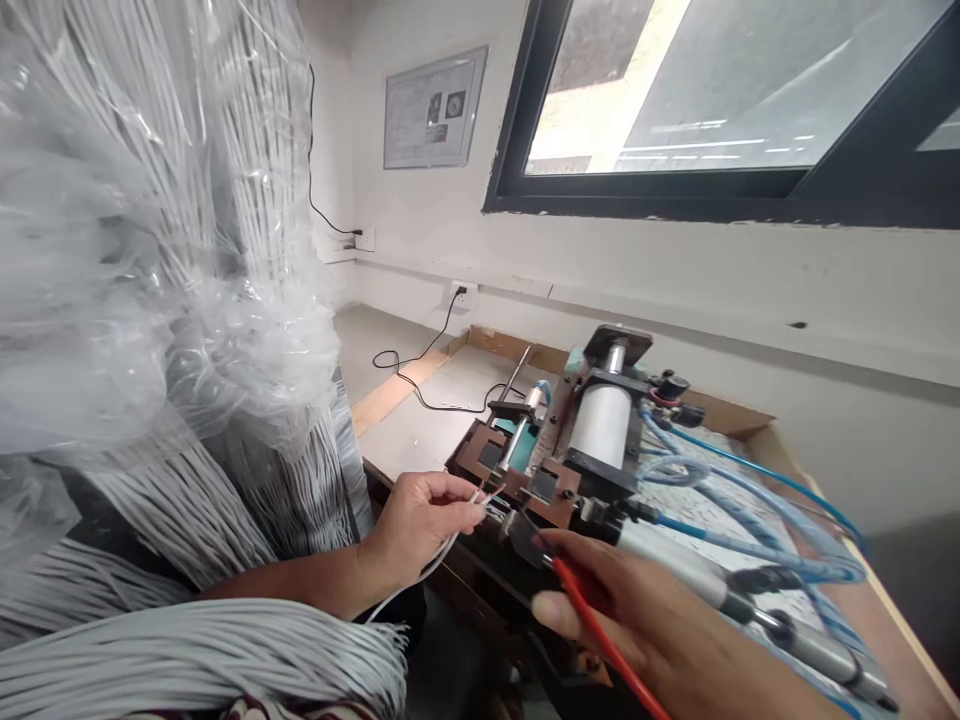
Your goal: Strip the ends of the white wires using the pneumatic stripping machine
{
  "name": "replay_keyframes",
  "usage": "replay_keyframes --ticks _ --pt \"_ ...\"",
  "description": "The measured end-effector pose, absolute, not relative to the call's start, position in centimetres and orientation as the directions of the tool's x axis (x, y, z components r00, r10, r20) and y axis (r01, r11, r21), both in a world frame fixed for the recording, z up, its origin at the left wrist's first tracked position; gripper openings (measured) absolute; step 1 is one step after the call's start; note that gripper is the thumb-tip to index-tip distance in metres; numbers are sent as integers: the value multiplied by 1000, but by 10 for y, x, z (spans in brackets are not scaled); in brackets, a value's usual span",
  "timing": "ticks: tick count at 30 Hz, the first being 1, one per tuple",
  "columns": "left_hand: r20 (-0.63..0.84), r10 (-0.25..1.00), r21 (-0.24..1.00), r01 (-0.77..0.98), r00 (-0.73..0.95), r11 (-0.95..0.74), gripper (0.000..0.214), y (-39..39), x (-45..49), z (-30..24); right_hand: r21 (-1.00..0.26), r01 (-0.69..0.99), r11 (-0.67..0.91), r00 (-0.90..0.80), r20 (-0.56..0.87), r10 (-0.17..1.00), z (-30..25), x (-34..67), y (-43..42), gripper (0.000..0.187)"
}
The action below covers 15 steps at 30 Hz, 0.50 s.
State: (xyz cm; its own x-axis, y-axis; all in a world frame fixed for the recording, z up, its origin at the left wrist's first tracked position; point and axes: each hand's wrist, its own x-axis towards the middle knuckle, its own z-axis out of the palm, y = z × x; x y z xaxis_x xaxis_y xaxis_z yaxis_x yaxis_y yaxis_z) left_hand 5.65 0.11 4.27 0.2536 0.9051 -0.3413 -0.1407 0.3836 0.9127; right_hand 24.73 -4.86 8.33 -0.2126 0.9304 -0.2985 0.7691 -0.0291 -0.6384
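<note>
Between the thumb and fingers of my left hand (420, 525) is the end of a thin light-grey cable (427, 575), which hangs down in a curve. Its tip is split into short strands pointing right, toward the machine. My right hand (637, 605) is wrapped round a pair of red-handled pliers (592, 622). Their dark jaws are just right of the cable end and apart from it. Both hands are in front of a bench machine with pneumatic cylinders (600, 425). A thick bundle of grey cables (225, 650) lies below my left forearm.
Plastic-wrapped bundles of grey cables (247, 340) hang at the left. Blue air hoses (750, 540) and a silver cylinder (675, 565) are at the right. A wooden-edged bench (427, 440) holds the machine, with a black power cord (435, 407) behind. The wall has a window (712, 90).
</note>
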Motion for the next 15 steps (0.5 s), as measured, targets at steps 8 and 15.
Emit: replay_keyframes --ticks 8,15 --pt "-321 904 927 -100 283 360 12 6 58 45 -785 611 -99 -337 -371 866 81 228 -23 39" --pt "-396 873 878 -160 286 451 14 14 63 41 -802 579 -148 -210 -322 923 63 235 -16 41"
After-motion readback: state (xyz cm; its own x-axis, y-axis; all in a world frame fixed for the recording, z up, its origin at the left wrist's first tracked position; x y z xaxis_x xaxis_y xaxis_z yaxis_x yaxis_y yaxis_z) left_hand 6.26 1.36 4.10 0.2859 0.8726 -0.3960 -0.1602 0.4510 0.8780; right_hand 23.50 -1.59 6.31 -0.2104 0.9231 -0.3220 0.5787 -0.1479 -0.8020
